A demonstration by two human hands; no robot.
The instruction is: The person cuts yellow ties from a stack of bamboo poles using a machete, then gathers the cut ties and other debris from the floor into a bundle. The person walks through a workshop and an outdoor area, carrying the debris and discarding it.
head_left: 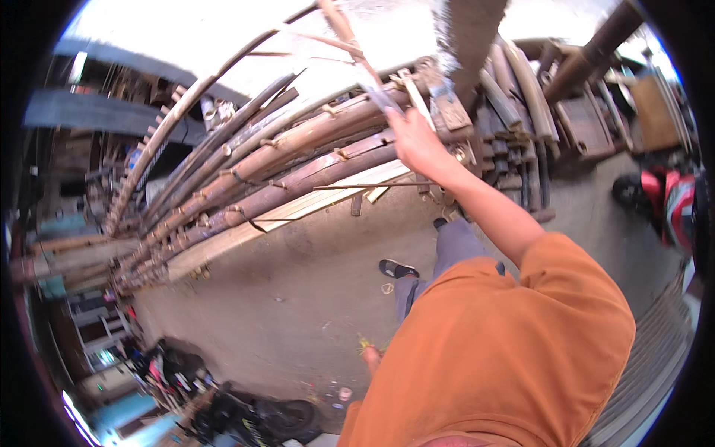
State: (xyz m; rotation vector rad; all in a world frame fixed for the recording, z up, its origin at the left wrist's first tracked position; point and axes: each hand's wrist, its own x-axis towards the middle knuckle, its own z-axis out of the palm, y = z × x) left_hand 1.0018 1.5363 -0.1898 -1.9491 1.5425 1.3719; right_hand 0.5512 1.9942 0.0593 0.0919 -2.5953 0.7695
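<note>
My right arm reaches forward over a rack of stacked bamboo poles (298, 145). At its end my right hand (417, 138) is closed on the near end of a long, pale wooden strip (350, 41), greyish and blurred near the fingers. The strip runs up and away to the top edge. My left hand (372, 357) hangs low beside my orange shirt, mostly hidden by it. A small yellow-green thing (365, 344) shows at its fingers, too small to name.
Sawn timber (223, 237) lies along the rack's near side. More poles (521, 97) are stacked at the right, near a red motorcycle (674, 205). A dark motorcycle (261, 421) stands at lower left. My shoe (397, 268) is on the concrete floor (246, 320).
</note>
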